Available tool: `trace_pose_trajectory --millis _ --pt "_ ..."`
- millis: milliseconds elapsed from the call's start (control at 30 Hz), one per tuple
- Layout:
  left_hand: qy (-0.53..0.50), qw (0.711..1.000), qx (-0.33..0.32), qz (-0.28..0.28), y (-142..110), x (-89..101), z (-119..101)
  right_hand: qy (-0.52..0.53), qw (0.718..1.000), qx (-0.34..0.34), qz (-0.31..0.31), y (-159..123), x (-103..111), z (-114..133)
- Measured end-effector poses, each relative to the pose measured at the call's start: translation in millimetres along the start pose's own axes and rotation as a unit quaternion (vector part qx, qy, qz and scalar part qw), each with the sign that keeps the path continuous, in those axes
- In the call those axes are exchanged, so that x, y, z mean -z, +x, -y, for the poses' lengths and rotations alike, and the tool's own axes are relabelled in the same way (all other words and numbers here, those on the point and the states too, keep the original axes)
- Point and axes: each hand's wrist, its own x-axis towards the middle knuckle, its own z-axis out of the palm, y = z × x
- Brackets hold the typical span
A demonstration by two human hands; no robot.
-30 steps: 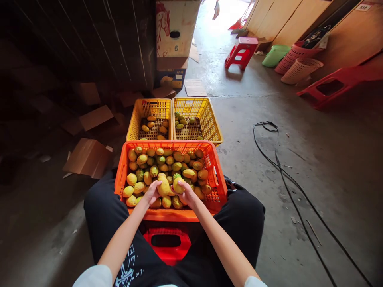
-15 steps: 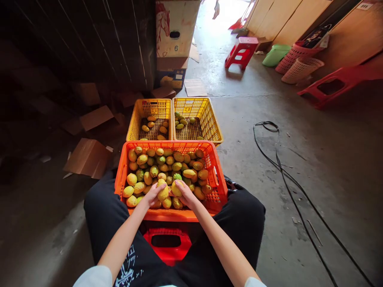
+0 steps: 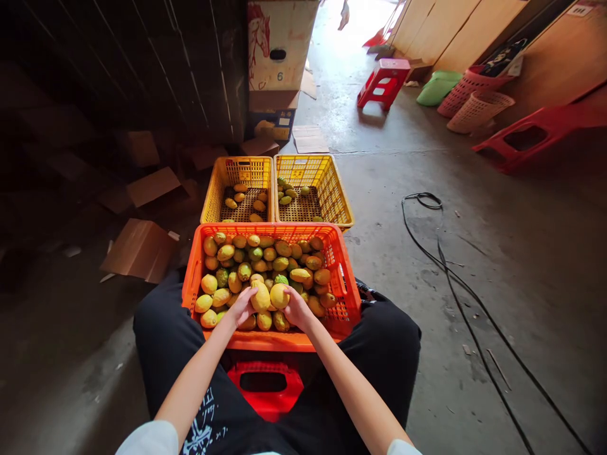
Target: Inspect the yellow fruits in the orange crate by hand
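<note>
My left hand [image 3: 243, 307] is closed round a yellow oval fruit [image 3: 260, 296], the thumb lying along its side. A rounder yellow fruit [image 3: 279, 296] is gripped in my right hand [image 3: 296, 308]. The two fruits are side by side, seemingly touching, above the front half of an orange plastic crate [image 3: 284, 342]. Many more oval fruits, yellow to green and some with brown marks, fill that crate; a bright green one [image 3: 281, 280] lies just behind my right hand's fruit. Their exact kind I cannot tell. My lower fingers are partly hidden behind the fruits.
Beyond the orange crate stand a left yellow crate [image 3: 207, 196] with several yellowish fruits and a right yellow crate [image 3: 342, 196] with greener ones. A red stool [image 3: 265, 399] is between my legs. Cardboard [image 3: 138, 251] lies left; a black cable [image 3: 458, 278] crosses the floor right.
Both fruits have been turned in my hands: they tipped half a second ago and now show different sides. My hands stay over the same spot, and the crates have not moved.
</note>
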Motion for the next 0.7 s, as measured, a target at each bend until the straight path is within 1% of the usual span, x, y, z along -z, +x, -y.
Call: trace_pose_trajectory --millis 167,267,400,533,700 --pt "0.034 0.999 -0.022 -0.029 5 1.4 9 -0.038 0.999 -0.012 -0.001 -3 1 -2" --pt "0.044 0.997 -0.035 -0.046 11 3.2 16 -0.045 0.999 -0.017 -0.024 -3 1 -3" --pt "0.047 0.998 -0.042 -0.031 16 6.2 20 -0.043 0.998 -0.017 -0.042 -3 0 -2" --pt "0.064 0.997 -0.047 -0.015 18 8.6 20 -0.060 0.996 -0.045 -0.053 -5 0 -1" --pt "0.060 0.998 -0.028 -0.013 19 7.8 22 -0.071 0.994 -0.058 -0.061 -7 0 -1"
